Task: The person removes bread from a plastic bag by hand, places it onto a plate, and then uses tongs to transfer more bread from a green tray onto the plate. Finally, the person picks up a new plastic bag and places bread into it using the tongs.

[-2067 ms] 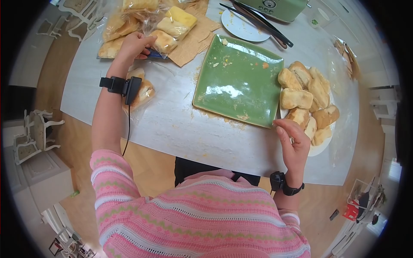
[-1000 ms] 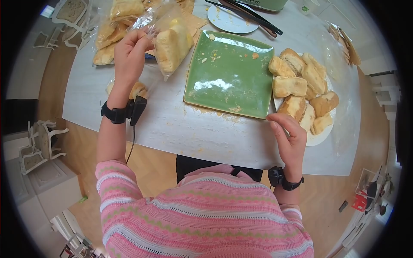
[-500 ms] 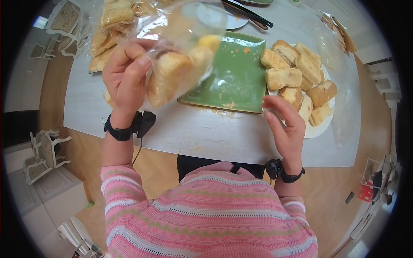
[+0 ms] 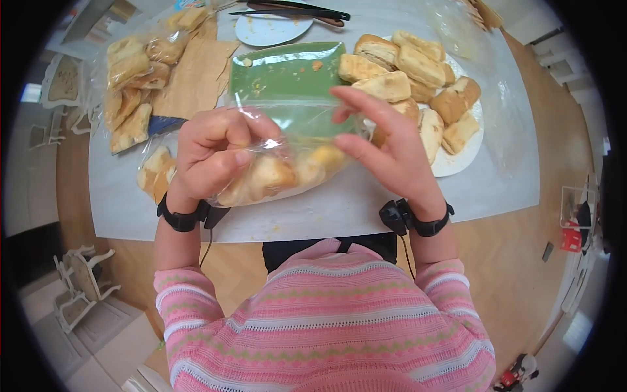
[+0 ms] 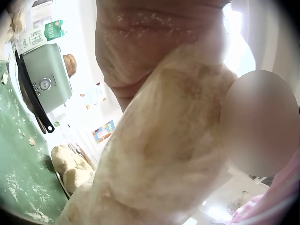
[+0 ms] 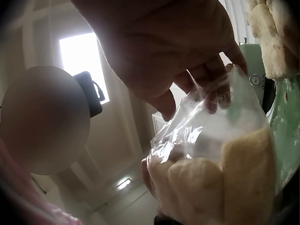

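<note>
A clear plastic bag (image 4: 297,171) with several pieces of bread in it hangs over the near edge of the green square plate (image 4: 287,72). My left hand (image 4: 219,153) grips the bag at its left side, thumb bent over the plastic. At the bag's right end is my right hand (image 4: 388,147), its thumb and fingers spread apart. The right wrist view shows the right fingers (image 6: 213,79) against the upper part of the plastic, with bread rolls (image 6: 197,187) below. Close to the left wrist camera, a bread piece (image 5: 154,136) fills much of the view.
Loose bread rolls pile on a white plate (image 4: 471,147) at the right. More bagged bread (image 4: 130,65) sits at the left, beside brown paper (image 4: 196,75). Black tongs (image 4: 300,10) lie across a small white plate (image 4: 271,32) at the back. A green toaster (image 5: 49,77) stands farther off.
My left hand has lifted the bag of bread from the left pile and brought it toward me, in front of the green plate. My right hand has moved left from the plate's corner to the bag.
</note>
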Available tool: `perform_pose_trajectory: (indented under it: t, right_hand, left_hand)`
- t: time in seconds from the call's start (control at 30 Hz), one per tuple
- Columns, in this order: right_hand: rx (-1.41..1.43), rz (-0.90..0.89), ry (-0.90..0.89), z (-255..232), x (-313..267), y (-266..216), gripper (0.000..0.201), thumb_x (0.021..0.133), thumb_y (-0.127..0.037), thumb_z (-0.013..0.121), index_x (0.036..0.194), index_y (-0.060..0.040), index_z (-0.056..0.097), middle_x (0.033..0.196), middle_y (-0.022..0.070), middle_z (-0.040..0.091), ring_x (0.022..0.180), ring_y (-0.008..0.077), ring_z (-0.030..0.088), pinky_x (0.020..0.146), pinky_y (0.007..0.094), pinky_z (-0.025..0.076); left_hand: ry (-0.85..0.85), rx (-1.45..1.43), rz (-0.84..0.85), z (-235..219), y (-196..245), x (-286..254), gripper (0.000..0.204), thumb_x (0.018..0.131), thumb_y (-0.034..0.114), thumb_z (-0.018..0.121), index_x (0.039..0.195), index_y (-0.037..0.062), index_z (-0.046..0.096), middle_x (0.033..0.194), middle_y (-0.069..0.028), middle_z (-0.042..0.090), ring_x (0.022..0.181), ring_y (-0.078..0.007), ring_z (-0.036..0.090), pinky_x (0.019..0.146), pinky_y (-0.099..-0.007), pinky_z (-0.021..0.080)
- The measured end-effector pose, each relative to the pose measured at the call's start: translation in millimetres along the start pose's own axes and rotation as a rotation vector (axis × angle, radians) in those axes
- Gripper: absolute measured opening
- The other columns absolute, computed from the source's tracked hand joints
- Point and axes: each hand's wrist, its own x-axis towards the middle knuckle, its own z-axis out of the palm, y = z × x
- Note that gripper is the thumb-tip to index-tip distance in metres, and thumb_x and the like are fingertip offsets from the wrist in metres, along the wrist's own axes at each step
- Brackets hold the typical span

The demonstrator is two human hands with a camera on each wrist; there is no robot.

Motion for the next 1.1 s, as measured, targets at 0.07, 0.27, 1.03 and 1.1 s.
perform_pose_trajectory:
  t: [0.07, 0.27, 1.03, 1.1]
  right_hand:
    - [-0.005, 0.045, -0.023, 0.0, -3.5, -2.1, 0.052, 0.079, -0.02, 0.075, 0.126, -0.0036, 0.057, 0.095, 0.0096, 0.062, 0.088, 0.0227, 0.058, 0.079, 0.0324, 0.046]
    - [0.469, 0.321, -0.066, 5.7, -17.7, 4.0, 0.025, 0.085, -0.01, 0.072, 0.108, -0.0029, 0.064, 0.076, -0.0058, 0.057, 0.066, 0.0023, 0.048, 0.059, 0.0189, 0.038]
    - [1.455, 0.066, 0.579, -25.9, -25.7, -21.3, 0.015, 0.098, -0.022, 0.058, 0.096, -0.0076, 0.056, 0.064, -0.004, 0.045, 0.05, 0.005, 0.036, 0.047, 0.0227, 0.034]
    - [1.446, 0.105, 0.598, -33.5, -28.0, -16.2, 0.014, 0.098, -0.023, 0.058, 0.096, -0.0089, 0.057, 0.071, -0.0038, 0.051, 0.055, 0.0043, 0.043, 0.049, 0.0219, 0.04]
  left_hand:
    - [-0.005, -0.026, -0.026, 0.0, -3.8, 2.6, 0.02, 0.081, 0.009, 0.058, 0.067, 0.0039, 0.044, 0.094, -0.0213, 0.066, 0.079, -0.0209, 0.062, 0.072, -0.0323, 0.049]
    - [0.001, -0.104, -0.137, 5.5, -13.1, 11.2, 0.02, 0.08, 0.012, 0.058, 0.068, 0.0049, 0.043, 0.091, -0.0169, 0.065, 0.082, -0.0221, 0.062, 0.075, -0.0332, 0.049]
    - [0.29, -1.1, -0.325, 121.3, -76.4, 22.3, 0.076, 0.087, 0.046, 0.066, 0.143, 0.0056, 0.034, 0.141, -0.0139, 0.045, 0.132, -0.0295, 0.042, 0.112, -0.0488, 0.032]
    - [0.326, -1.081, -0.347, 129.3, -79.6, 31.2, 0.051, 0.094, 0.029, 0.061, 0.135, 0.0037, 0.045, 0.134, -0.0131, 0.052, 0.124, -0.0271, 0.052, 0.106, -0.0457, 0.041]
